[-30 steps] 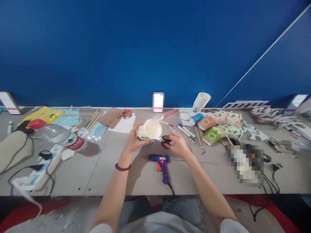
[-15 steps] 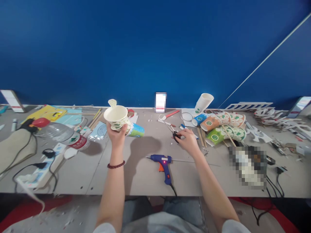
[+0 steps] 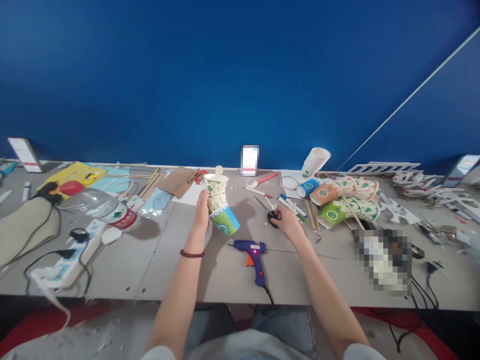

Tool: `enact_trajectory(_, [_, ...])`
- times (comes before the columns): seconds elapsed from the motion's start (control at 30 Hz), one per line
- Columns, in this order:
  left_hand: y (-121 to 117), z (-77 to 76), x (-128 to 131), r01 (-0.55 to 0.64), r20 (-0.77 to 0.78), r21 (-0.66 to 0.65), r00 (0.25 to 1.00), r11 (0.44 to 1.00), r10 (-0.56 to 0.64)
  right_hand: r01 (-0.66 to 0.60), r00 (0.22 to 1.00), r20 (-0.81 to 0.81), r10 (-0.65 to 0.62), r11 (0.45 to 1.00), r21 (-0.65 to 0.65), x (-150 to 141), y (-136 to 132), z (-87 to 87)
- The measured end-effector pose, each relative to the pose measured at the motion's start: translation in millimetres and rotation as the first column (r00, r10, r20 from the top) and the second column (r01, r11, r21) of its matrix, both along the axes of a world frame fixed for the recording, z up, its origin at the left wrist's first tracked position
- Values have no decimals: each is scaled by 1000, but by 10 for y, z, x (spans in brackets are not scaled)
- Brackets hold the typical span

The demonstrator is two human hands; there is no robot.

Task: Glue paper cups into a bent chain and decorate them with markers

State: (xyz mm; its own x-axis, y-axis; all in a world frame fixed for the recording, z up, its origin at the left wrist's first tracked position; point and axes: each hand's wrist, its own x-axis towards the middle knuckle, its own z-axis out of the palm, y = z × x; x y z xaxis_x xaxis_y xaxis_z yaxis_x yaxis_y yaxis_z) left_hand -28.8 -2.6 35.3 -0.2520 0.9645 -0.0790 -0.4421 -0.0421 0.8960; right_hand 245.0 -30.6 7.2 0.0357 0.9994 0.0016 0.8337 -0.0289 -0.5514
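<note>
My left hand [image 3: 203, 212] is wrapped around joined paper cups [image 3: 217, 199], which lean to one side above the table. The upper cup is cream with a green leaf pattern and has a small pale tab standing at its rim. Below it is a blue-and-green cup part. On the right, the fingers of my right hand [image 3: 289, 222] are closed at the black handles of a pair of scissors [image 3: 272, 218], whose blades point away to the upper left. A blue glue gun [image 3: 255, 248] with a lit red light lies on the table between my forearms.
Stacked paper cups [image 3: 337, 195] lie at the right, near wooden sticks and markers [image 3: 292, 205]. A white cup stack [image 3: 315, 161] leans behind them. To the left are a plastic bottle [image 3: 108, 207], a power strip [image 3: 78, 260] and brown cardboard [image 3: 180, 181]. A phone [image 3: 249, 160] stands against the blue wall.
My left hand has moved right and tipped the cups, so their side and lower blue-green part now show. My right hand stays at the scissors, shifted slightly nearer.
</note>
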Motion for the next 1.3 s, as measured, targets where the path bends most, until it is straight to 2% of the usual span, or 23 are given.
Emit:
enact_trajectory(0.13, [-3,40,-23,-12,137,-31,990,999,16,-8,999,-47,7,1000,-6,18,12,-37])
enact_trajectory(0.27, [-1,37,-30,-13,139,-37,990,999,18,-3,997,-78,3,1000,-3,40,30,-72])
enact_trajectory(0.5, [-14,86,2,104,192,-60,977,993,-90,-9,994,-107,15,999,51,55,35,-120])
enact_trajectory(0.73, [19,37,-19,62,78,-164,996,985,-50,-7,996,-90,23,985,170,-77,-8,-49])
enact_trajectory(0.87, [48,-21,-31,66,74,-178,996,982,-54,-18,998,-50,27,984,177,-77,-16,-9])
enact_trajectory(0.97, [52,-24,-27,83,122,-168,991,982,-63,17,1000,14,-19,987,158,29,-11,14])
enact_trajectory(1.13, [41,-16,-47,115,208,-212,976,970,-71,166,969,158,-189,975,148,273,15,22])
enact_trajectory(1.3, [22,-14,-74,268,293,-215,935,939,-200,224,935,244,-258,962,158,392,60,-32])
